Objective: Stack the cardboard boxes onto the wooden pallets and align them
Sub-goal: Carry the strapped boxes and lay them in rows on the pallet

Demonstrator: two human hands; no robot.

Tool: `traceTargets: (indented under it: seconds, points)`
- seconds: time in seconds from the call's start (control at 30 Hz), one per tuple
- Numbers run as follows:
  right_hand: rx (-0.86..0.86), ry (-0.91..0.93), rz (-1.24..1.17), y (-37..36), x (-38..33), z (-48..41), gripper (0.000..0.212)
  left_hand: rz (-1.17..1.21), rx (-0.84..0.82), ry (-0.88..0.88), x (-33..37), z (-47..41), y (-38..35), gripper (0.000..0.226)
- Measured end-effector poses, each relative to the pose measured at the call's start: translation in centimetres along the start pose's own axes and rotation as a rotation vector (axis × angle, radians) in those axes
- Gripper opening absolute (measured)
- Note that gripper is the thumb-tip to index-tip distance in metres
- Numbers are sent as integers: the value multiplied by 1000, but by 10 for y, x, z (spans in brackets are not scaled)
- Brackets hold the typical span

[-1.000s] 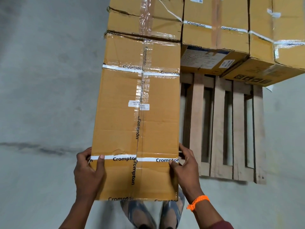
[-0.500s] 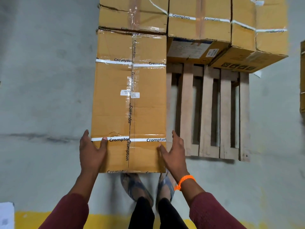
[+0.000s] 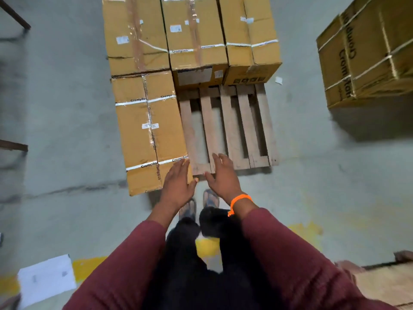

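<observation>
The long box (image 3: 152, 133) lies flat on the left side of the pallet (image 3: 232, 128), its far end butted against the row of three boxes (image 3: 192, 36) that fills the pallet's back. Its near end seems to overhang the pallet's front edge a little, and its right side runs along the bare slats.

Both hands are empty. The left hand (image 3: 178, 184) is spread flat, fingers (image 3: 182, 165) straight, over the box's near right corner; whether it touches the cardboard or hovers just clear cannot be told. The right hand (image 3: 223, 175) is open too, fingers loosely splayed over the pallet's front slat, gripping nothing. An orange band (image 3: 240, 203) circles that wrist.

The step in hand looks like the close of placing and squaring this box. The open slats to its right leave room for more, so the stack is partway done.

The next move probably calls for another box. One strapped box (image 3: 366, 52) stands on the floor well off to the right, apart from the pallet. Fetching it would mean turning right, taking it with both hands, and setting it beside the long box, sides flush.
</observation>
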State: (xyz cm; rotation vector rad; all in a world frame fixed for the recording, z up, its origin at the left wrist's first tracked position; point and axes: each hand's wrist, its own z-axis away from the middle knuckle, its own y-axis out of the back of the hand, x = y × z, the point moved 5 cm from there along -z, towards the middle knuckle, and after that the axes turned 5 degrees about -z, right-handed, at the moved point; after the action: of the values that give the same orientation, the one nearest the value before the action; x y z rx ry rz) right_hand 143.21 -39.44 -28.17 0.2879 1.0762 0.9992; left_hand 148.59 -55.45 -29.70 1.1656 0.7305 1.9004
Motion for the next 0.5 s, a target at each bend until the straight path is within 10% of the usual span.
traceTargets:
  seconds: [0.5]
  points:
    - [367, -166, -97, 254, 207, 114, 68, -275, -14, -316, 352, -9, -42, 66]
